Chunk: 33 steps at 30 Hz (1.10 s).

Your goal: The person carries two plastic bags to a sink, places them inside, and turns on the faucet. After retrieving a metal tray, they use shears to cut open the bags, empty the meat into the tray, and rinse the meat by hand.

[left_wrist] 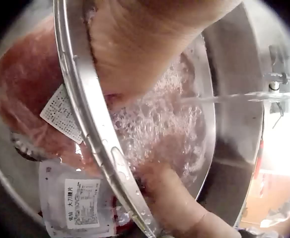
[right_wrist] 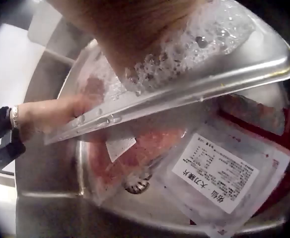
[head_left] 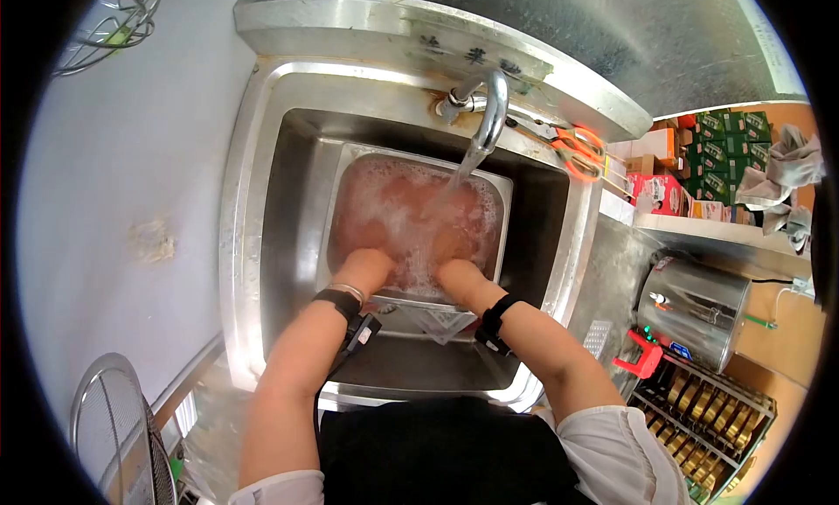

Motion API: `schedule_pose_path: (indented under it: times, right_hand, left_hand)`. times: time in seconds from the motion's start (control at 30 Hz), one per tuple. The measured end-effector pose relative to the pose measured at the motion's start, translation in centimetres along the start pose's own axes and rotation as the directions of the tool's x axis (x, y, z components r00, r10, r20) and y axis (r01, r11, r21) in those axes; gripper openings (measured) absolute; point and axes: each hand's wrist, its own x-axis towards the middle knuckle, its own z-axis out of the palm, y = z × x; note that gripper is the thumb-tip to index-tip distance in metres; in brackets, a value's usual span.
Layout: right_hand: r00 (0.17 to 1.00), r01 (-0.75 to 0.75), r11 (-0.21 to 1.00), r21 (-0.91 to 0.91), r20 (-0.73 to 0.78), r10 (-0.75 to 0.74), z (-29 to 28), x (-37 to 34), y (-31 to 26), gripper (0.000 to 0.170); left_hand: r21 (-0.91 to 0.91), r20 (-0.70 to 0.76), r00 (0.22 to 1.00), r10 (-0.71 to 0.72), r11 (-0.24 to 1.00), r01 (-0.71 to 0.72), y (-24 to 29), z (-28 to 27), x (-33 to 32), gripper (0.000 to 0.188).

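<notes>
Both hands reach into a rectangular metal pan (head_left: 505,234) full of cloudy pink, frothy water. My left hand (head_left: 370,265) enters over the near rim at the left, its fingers hidden under the water. To the right, my right hand (head_left: 456,276) dips in the same way, fingers also hidden. Whether either one grips anything underwater I cannot tell. A stream of water (head_left: 458,174) pours from the curved tap (head_left: 496,107) into the pan. Below the near rim lie a clear plastic packet (right_wrist: 217,171) with a white label and a reddish bag (left_wrist: 31,84), also labelled.
The pan sits inside a deep steel sink (head_left: 297,216), with a drain (right_wrist: 137,183) near the packets. Orange-handled scissors (head_left: 578,151) lie by the tap. A metal cylinder (head_left: 695,313) stands to the right, and a mesh strainer (head_left: 109,426) is at lower left.
</notes>
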Motion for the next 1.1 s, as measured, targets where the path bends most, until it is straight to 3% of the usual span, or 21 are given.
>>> schedule_pose_path:
  times: [0.03, 0.13, 0.23, 0.27, 0.3, 0.33, 0.43, 0.47, 0.53, 0.63, 0.67, 0.77, 0.87, 0.97, 1.0, 1.1]
  right_hand:
    - [1.0, 0.008, 1.0, 0.022, 0.003, -0.008, 0.0, 0.0, 0.0, 0.019]
    - [0.996, -0.048, 0.994, 0.101, -0.072, 0.056, 0.6, 0.4, 0.2, 0.015]
    - [0.982, 0.062, 0.829, 0.555, -0.182, 0.048, 1.1, 0.7, 0.7, 0.017]
    - [0.987, 0.0, 0.534, 0.845, -0.086, 0.135, 1.1, 0.8, 0.4, 0.02]
    - [0.984, -0.065, 0.146, 0.987, 0.039, 0.174, 1.1, 0.9, 0.0, 0.023]
    - [0.973, -0.123, -0.266, 0.956, 0.169, 0.158, 0.7, 0.7, -0.6, 0.025]
    - [0.996, -0.016, -0.692, 0.721, -0.048, -0.072, -2.3, -1.4, -2.2, 0.035]
    - [0.982, -0.003, -0.739, 0.674, -0.136, -0.128, -1.3, -0.3, -2.0, 0.04]
    - [0.975, 0.03, -0.821, 0.57, -0.197, -0.102, -1.7, -1.4, -2.6, 0.044]
    - [0.969, 0.084, -0.897, 0.435, -0.246, -0.029, -2.0, -3.2, -3.3, 0.04]
    - [0.969, 0.106, -0.902, 0.419, -0.248, -0.001, -2.1, -3.6, -3.4, 0.038]
    - [0.938, 0.194, -0.928, 0.317, -0.338, 0.081, -2.9, -4.9, -4.9, 0.035]
    - [0.943, 0.226, -0.91, 0.347, -0.311, 0.116, -1.5, -3.8, -3.5, 0.03]
    - [0.946, 0.142, -0.936, 0.321, -0.323, 0.033, -0.2, -3.4, -0.8, 0.024]
    - [0.938, 0.096, -0.952, 0.29, -0.347, -0.011, 0.0, -3.6, -0.2, 0.023]
    - [0.983, 0.145, -0.913, 0.381, -0.162, 0.088, -0.8, -5.3, 0.0, 0.02]
  left_hand:
    - [0.001, 0.028, 0.999, 0.04, 0.999, -0.04, 0.2, -0.3, -0.1, 0.019]
    - [-0.172, -0.038, 0.999, -0.019, 0.985, 0.013, 0.9, -0.3, -0.2, 0.017]
    - [-0.343, -0.247, 0.964, 0.1, 0.921, -0.183, 2.6, -1.1, -1.6, 0.016]
    - [-0.344, -0.317, 0.942, 0.106, 0.913, -0.218, 3.6, -1.7, -2.2, 0.016]
    - [-0.342, -0.387, 0.916, 0.11, 0.905, -0.254, 5.0, -2.4, -2.9, 0.016]
    - [-0.338, -0.455, 0.883, 0.114, 0.895, -0.289, 6.4, -2.9, -3.4, 0.016]
    - [-0.234, -0.545, 0.814, 0.202, 0.895, -0.379, 10.2, -3.9, -4.4, 0.025]
    - [-0.202, -0.465, 0.866, 0.184, 0.93, -0.306, 11.3, -4.5, -4.8, 0.026]
    - [-0.119, -0.299, 0.946, 0.121, 0.979, -0.163, 13.3, -5.6, -5.7, 0.032]
    - [0.198, -0.663, 0.741, 0.11, 0.98, 0.032, 15.9, -5.3, -7.4, 0.029]
    - [0.193, -0.729, 0.682, 0.046, 0.971, 0.14, 16.8, -4.2, -6.6, 0.033]
    - [0.213, -0.792, 0.596, 0.13, 0.974, 0.071, 17.0, -5.5, -7.7, 0.027]
    - [0.084, -0.72, 0.677, 0.15, 0.988, -0.129, 15.2, -5.5, -7.6, 0.031]
    - [-0.174, -0.799, 0.596, 0.082, 0.917, -0.36, 12.4, -6.9, -8.9, 0.029]
    - [-0.182, -0.797, 0.604, 0.014, 0.948, -0.262, 10.2, -6.7, -8.0, 0.032]
    - [-0.271, -0.71, 0.66, -0.245, 0.96, 0.065, 2.9, -5.4, -4.0, 0.048]
